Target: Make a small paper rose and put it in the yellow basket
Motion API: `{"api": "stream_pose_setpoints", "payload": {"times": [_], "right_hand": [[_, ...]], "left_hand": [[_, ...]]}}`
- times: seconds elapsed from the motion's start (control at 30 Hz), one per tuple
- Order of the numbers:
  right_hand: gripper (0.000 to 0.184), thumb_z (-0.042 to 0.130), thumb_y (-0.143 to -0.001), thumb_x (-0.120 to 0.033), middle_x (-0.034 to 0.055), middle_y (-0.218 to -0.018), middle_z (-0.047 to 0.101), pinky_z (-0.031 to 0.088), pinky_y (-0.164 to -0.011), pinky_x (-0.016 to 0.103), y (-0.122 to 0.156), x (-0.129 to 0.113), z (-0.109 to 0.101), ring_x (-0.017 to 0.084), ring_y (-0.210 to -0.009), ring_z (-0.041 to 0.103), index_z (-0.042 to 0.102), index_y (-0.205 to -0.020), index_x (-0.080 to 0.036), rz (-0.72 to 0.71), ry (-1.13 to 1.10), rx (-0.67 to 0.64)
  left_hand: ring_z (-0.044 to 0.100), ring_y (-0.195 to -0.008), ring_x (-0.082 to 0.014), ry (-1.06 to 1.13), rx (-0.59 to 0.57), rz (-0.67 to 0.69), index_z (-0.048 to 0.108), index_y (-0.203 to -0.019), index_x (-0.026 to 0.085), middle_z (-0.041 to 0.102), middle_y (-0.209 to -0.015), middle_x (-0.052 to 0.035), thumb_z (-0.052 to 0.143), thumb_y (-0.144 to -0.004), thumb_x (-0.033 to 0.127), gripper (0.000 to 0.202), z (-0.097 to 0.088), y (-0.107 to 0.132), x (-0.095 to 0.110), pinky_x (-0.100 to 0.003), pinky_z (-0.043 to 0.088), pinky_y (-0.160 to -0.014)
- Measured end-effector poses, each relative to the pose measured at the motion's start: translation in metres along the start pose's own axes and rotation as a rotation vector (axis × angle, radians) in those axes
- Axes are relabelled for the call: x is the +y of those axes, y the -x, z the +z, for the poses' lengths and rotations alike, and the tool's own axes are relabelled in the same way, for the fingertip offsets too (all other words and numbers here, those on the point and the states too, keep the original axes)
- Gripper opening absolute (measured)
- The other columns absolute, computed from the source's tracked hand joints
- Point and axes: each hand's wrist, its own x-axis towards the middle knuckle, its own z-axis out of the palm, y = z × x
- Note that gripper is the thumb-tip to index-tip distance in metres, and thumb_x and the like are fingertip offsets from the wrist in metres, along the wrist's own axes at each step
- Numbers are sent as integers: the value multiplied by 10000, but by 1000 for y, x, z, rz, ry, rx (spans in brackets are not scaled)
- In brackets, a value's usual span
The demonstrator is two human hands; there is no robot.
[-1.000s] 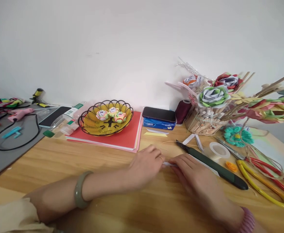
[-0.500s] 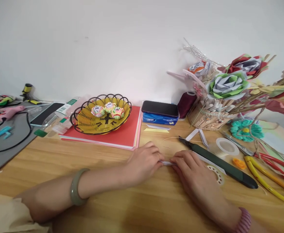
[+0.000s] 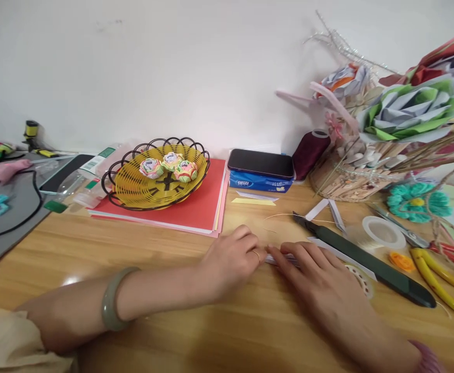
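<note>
A narrow white paper strip (image 3: pixel 282 259) lies on the wooden table, mostly covered by my fingers. My left hand (image 3: pixel 232 261) is closed in a pinch at the strip's left end, with a ring on one finger. Over the strip's right part, my right hand (image 3: pixel 316 277) holds it down, its index fingertip close beside the left fingertips. A dark green pen-shaped cutter (image 3: pixel 366 259) rests just beyond the right hand, with another white strip (image 3: pixel 343 257) alongside it. Partly behind the right hand is a pale ring with holes (image 3: pixel 361 280).
A yellow basket (image 3: pixel 133 199) holding several folded paper flowers stands on red paper (image 3: pixel 207 207) at left. Behind are a phone (image 3: pixel 261 162) on a blue tissue pack (image 3: pixel 260 181) and loose strips (image 3: pixel 253 201). Clear tape (image 3: pixel 384 233), scissors (image 3: pixel 444 274) and a flower-filled pot (image 3: pixel 343 181) stand right.
The view has shifted, so objects at right sit farther right. My right hand's fingers have slid left along the paper strip, close to my left fingertips.
</note>
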Motion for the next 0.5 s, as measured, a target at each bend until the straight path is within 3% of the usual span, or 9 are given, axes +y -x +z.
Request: {"api": "stream_pose_setpoints", "payload": {"times": [0.27, 0.5], "right_hand": [[390, 282, -846, -33, 155, -917, 623, 492, -700, 427, 0, 1, 2, 265, -834, 557, 576, -1097, -91, -6, -15, 8], [213, 424, -892, -198, 90, -903, 593, 491, -696, 368, -5, 7, 2, 218, -835, 555, 601, -1009, -182, 214, -408, -30]], "left_hand": [[498, -750, -138, -5, 44, -8, 631, -854, 151, 620, -783, -34, 396, -901, 193, 243, 0, 0, 2, -242, 442, -637], [514, -743, -149, 64, 9, -31, 647, -830, 143, 622, -755, -41, 417, -883, 187, 240, -2, -2, 1, -248, 437, -644]]}}
